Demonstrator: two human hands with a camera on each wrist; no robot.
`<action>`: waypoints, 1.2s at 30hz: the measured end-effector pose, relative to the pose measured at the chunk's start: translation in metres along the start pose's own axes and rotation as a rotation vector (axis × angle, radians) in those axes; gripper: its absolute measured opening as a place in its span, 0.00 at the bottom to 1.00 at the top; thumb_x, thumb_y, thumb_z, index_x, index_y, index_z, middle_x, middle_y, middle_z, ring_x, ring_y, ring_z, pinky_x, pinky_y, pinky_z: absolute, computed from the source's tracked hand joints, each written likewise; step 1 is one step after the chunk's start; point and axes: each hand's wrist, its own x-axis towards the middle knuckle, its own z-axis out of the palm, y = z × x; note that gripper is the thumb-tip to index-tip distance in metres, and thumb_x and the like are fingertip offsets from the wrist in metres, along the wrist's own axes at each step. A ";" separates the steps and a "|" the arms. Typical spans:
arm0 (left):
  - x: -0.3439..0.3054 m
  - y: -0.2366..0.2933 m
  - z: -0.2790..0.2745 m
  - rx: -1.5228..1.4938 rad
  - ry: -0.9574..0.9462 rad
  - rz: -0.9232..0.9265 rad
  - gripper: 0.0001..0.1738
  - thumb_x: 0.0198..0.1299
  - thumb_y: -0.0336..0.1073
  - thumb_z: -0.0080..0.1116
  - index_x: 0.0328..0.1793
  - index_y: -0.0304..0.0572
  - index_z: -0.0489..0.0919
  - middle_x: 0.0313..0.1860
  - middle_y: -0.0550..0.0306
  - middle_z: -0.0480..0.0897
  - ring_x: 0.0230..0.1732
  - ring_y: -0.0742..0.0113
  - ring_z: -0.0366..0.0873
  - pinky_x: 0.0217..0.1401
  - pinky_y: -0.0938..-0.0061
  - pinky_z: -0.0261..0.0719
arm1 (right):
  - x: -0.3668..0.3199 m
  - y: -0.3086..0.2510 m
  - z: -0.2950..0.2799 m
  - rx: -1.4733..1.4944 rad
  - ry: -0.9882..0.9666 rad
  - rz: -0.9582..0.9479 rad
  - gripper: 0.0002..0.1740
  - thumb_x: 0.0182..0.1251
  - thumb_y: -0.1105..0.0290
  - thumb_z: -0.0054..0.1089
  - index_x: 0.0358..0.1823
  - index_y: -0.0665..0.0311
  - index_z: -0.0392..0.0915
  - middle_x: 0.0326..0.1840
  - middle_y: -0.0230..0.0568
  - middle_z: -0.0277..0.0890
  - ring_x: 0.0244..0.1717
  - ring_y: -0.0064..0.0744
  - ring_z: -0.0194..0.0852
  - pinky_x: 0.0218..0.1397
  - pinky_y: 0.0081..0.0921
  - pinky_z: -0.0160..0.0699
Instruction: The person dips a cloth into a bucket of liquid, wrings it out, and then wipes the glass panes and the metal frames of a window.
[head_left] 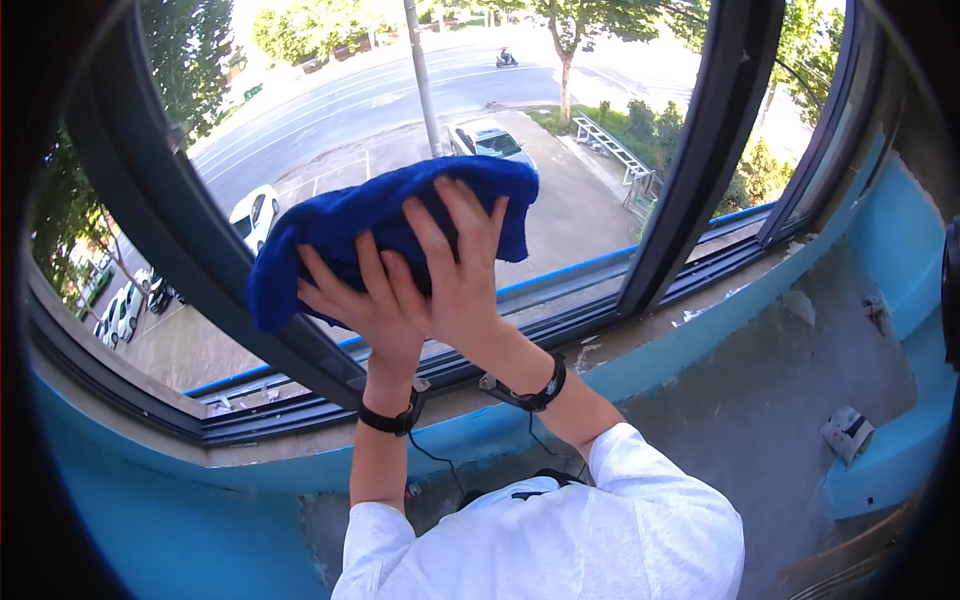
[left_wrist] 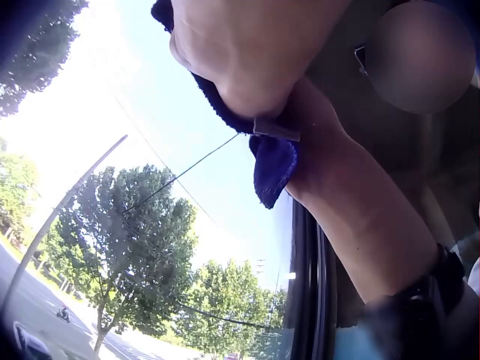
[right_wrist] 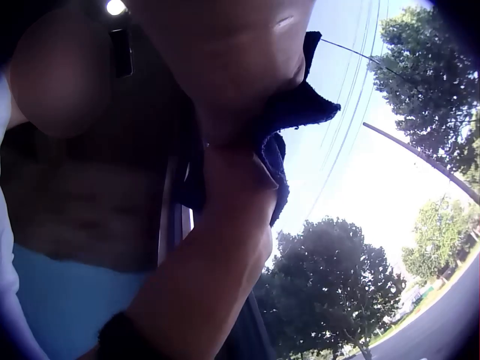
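Blue cloth beneath two hands, raised before a dark-framed window.
The folded fabric looks light, soft and limp, unlikely to break or slip; broad palm contact near its middle should suit it best, as loose edges may flop or bunch. The grip of the left hand and of the right hand is spread, fingers extended across the cloth without a visible pinch. Both forearms reach upward and converge, wrists close together, each wearing a black band; contact between cloth and glass cannot be determined.
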 end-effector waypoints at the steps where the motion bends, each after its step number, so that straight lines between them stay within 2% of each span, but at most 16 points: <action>1: 0.014 0.027 0.005 -0.042 0.090 0.002 0.26 0.75 0.48 0.46 0.72 0.44 0.70 0.76 0.28 0.59 0.74 0.21 0.54 0.71 0.26 0.49 | 0.006 0.020 -0.013 -0.029 0.017 -0.016 0.29 0.67 0.60 0.60 0.68 0.63 0.72 0.75 0.58 0.60 0.73 0.61 0.60 0.78 0.71 0.35; 4: 0.019 0.095 0.030 -0.083 0.088 -0.003 0.22 0.73 0.46 0.48 0.69 0.50 0.77 0.75 0.27 0.61 0.71 0.23 0.57 0.70 0.31 0.53 | 0.020 0.081 -0.058 -0.115 0.024 -0.038 0.31 0.66 0.60 0.60 0.69 0.63 0.71 0.75 0.59 0.59 0.74 0.62 0.60 0.77 0.71 0.34; 10: 0.021 0.222 0.059 -0.222 0.100 0.055 0.19 0.69 0.44 0.54 0.62 0.49 0.83 0.74 0.29 0.64 0.67 0.28 0.62 0.67 0.35 0.56 | 0.023 0.184 -0.142 -0.197 0.050 -0.010 0.33 0.64 0.63 0.60 0.70 0.65 0.66 0.76 0.63 0.57 0.75 0.62 0.57 0.78 0.69 0.37; 12: 0.009 0.244 0.067 -0.198 0.093 0.059 0.17 0.64 0.44 0.60 0.58 0.60 0.86 0.71 0.38 0.72 0.58 0.32 0.72 0.62 0.43 0.66 | 0.018 0.199 -0.158 -0.192 0.008 -0.033 0.33 0.64 0.64 0.60 0.70 0.66 0.66 0.76 0.63 0.57 0.76 0.62 0.56 0.78 0.69 0.37; 15: 0.001 0.246 0.070 -0.241 0.106 0.053 0.17 0.63 0.45 0.61 0.58 0.63 0.87 0.71 0.42 0.73 0.62 0.37 0.73 0.65 0.46 0.67 | 0.013 0.200 -0.159 -0.200 -0.013 -0.034 0.33 0.65 0.65 0.58 0.71 0.67 0.65 0.77 0.63 0.56 0.77 0.63 0.55 0.78 0.67 0.37; 19: 0.008 0.213 0.061 -0.256 0.108 0.109 0.18 0.62 0.48 0.63 0.58 0.69 0.87 0.72 0.52 0.73 0.65 0.49 0.74 0.67 0.52 0.67 | 0.005 0.179 -0.132 -0.188 0.040 0.031 0.33 0.67 0.65 0.54 0.73 0.70 0.62 0.78 0.67 0.51 0.79 0.65 0.47 0.78 0.69 0.27; 21: 0.009 0.184 0.058 -0.232 0.113 0.138 0.18 0.62 0.49 0.63 0.59 0.65 0.87 0.72 0.48 0.72 0.66 0.43 0.70 0.68 0.48 0.63 | 0.003 0.157 -0.111 -0.158 0.083 0.073 0.34 0.68 0.64 0.53 0.73 0.71 0.59 0.79 0.70 0.47 0.81 0.66 0.41 0.78 0.70 0.19; 23: 0.008 0.147 0.048 -0.207 0.121 0.172 0.20 0.62 0.50 0.64 0.59 0.62 0.87 0.72 0.43 0.71 0.67 0.38 0.67 0.69 0.44 0.60 | -0.001 0.131 -0.084 -0.141 0.068 0.060 0.35 0.67 0.64 0.53 0.73 0.71 0.60 0.79 0.70 0.47 0.80 0.66 0.41 0.78 0.70 0.19; 25: 0.011 0.105 0.033 -0.113 0.128 0.085 0.18 0.61 0.50 0.63 0.58 0.73 0.86 0.73 0.48 0.71 0.66 0.44 0.70 0.68 0.48 0.63 | 0.000 0.099 -0.052 -0.149 0.097 0.012 0.33 0.67 0.62 0.52 0.71 0.70 0.63 0.77 0.69 0.53 0.79 0.65 0.47 0.78 0.70 0.21; 26: 0.009 0.080 0.028 -0.090 0.128 0.087 0.18 0.61 0.50 0.63 0.58 0.73 0.86 0.73 0.48 0.71 0.66 0.44 0.70 0.68 0.48 0.63 | -0.001 0.081 -0.035 -0.126 0.097 0.013 0.33 0.67 0.62 0.52 0.71 0.70 0.63 0.77 0.69 0.53 0.79 0.65 0.47 0.78 0.70 0.21; 28: 0.004 0.030 0.016 -0.049 0.091 0.017 0.19 0.62 0.51 0.63 0.59 0.71 0.86 0.72 0.43 0.71 0.65 0.39 0.69 0.67 0.45 0.62 | -0.003 0.046 -0.004 -0.181 0.028 -0.064 0.34 0.68 0.59 0.52 0.72 0.70 0.62 0.76 0.69 0.53 0.79 0.67 0.46 0.78 0.69 0.22; 29: 0.000 0.006 0.012 -0.051 0.094 -0.012 0.19 0.63 0.49 0.62 0.60 0.66 0.85 0.73 0.38 0.70 0.65 0.35 0.68 0.67 0.43 0.61 | -0.005 0.027 0.016 -0.174 0.061 -0.066 0.32 0.68 0.59 0.52 0.70 0.68 0.66 0.75 0.67 0.58 0.77 0.66 0.52 0.78 0.69 0.24; 30: 0.004 -0.020 0.005 -0.043 0.114 0.018 0.19 0.64 0.48 0.61 0.60 0.61 0.85 0.73 0.35 0.68 0.64 0.32 0.67 0.67 0.38 0.60 | -0.008 0.008 0.034 -0.160 0.065 -0.070 0.32 0.68 0.59 0.52 0.70 0.68 0.66 0.75 0.67 0.58 0.77 0.66 0.52 0.78 0.69 0.24; 33: 0.002 -0.079 -0.022 0.034 0.072 -0.004 0.18 0.66 0.45 0.59 0.61 0.58 0.84 0.74 0.33 0.66 0.67 0.29 0.64 0.67 0.36 0.58 | -0.016 -0.044 0.078 -0.130 0.063 -0.051 0.30 0.69 0.57 0.53 0.70 0.64 0.69 0.75 0.61 0.62 0.76 0.61 0.56 0.79 0.68 0.24; 35: -0.009 -0.109 -0.034 0.172 0.018 0.000 0.21 0.73 0.41 0.50 0.68 0.45 0.73 0.78 0.32 0.57 0.75 0.22 0.53 0.70 0.30 0.56 | -0.025 -0.073 0.097 -0.105 0.027 -0.039 0.28 0.70 0.56 0.54 0.68 0.60 0.72 0.74 0.55 0.65 0.74 0.54 0.61 0.79 0.66 0.25; 36: -0.021 -0.127 -0.035 0.175 0.016 0.011 0.21 0.73 0.41 0.50 0.68 0.45 0.73 0.78 0.32 0.57 0.75 0.22 0.53 0.70 0.30 0.56 | -0.031 -0.083 0.105 -0.103 0.033 -0.031 0.28 0.70 0.56 0.54 0.68 0.60 0.72 0.74 0.55 0.65 0.74 0.54 0.61 0.79 0.66 0.25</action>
